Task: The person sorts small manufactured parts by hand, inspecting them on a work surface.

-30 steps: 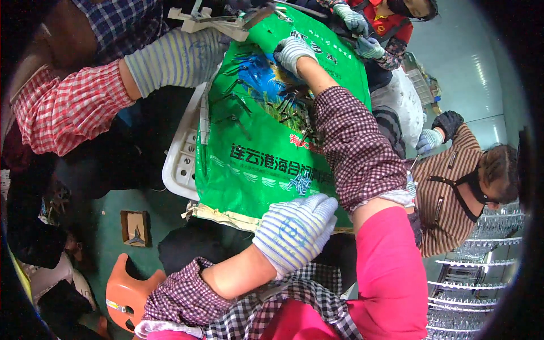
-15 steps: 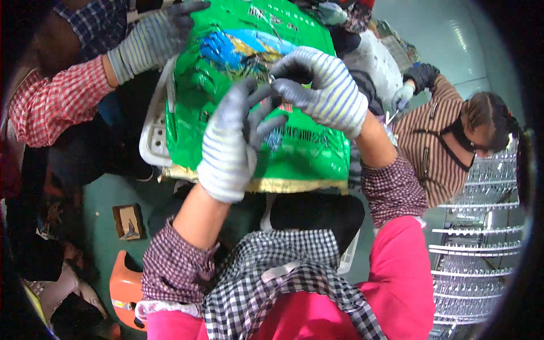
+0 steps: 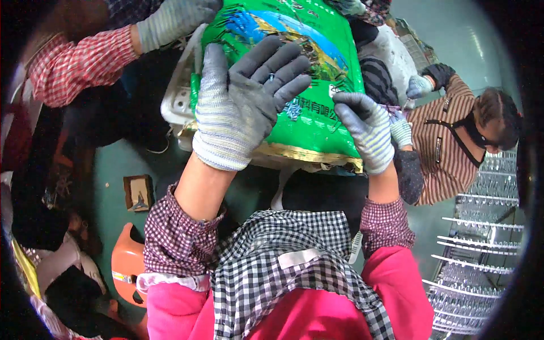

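My left hand, in a striped glove with grey palm, is turned palm up with its fingers spread. A tiny shiny metal piece lies against its fingers. To the right, my gloved right hand is closed in a pinch at thumb and fingertips. A small pale bit shows at those fingertips, too small to name. Beneath both hands lies a green printed plastic bag. Small dark pieces are scattered on its far part, and a little cluster of bluish, silvery pieces lies between my hands.
At the far left a co-worker's gloved hand reaches over a white plastic crate. Another person in a striped top works at the right. Racks of metal parts, an orange stool and a small box surround me.
My hands have drawn apart: the left has turned palm up and spread its fingers, while the right has moved right and nearer. The view has shifted a little.
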A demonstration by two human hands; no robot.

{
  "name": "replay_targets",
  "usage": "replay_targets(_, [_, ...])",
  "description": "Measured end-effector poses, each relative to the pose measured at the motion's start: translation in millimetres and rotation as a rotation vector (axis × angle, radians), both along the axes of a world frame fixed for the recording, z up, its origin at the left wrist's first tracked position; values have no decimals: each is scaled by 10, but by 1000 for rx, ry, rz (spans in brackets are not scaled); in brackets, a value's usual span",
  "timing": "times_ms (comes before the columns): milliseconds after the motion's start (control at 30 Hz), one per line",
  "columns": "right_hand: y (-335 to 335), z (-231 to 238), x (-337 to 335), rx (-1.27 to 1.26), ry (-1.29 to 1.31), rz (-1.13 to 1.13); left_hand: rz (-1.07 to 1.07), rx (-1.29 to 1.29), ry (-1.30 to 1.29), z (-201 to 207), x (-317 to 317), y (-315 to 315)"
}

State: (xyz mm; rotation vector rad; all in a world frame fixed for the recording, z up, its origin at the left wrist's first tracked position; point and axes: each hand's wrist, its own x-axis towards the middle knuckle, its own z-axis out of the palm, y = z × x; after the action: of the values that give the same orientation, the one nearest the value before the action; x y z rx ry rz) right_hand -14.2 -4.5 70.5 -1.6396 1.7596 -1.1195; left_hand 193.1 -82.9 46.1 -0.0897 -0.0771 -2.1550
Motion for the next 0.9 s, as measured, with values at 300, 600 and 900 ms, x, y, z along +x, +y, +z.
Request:
replay_targets(300, [131,-129,321,-2,291,53,42,44,72,-99,501,107])
replay_targets(600, [327,-416,-42,131,213,1,784,-217,-1520,-1529,2195,730])
replay_targets(900, [104,-365,-31,130,-14,89,797,-88,-1664,-1342,2207,382])
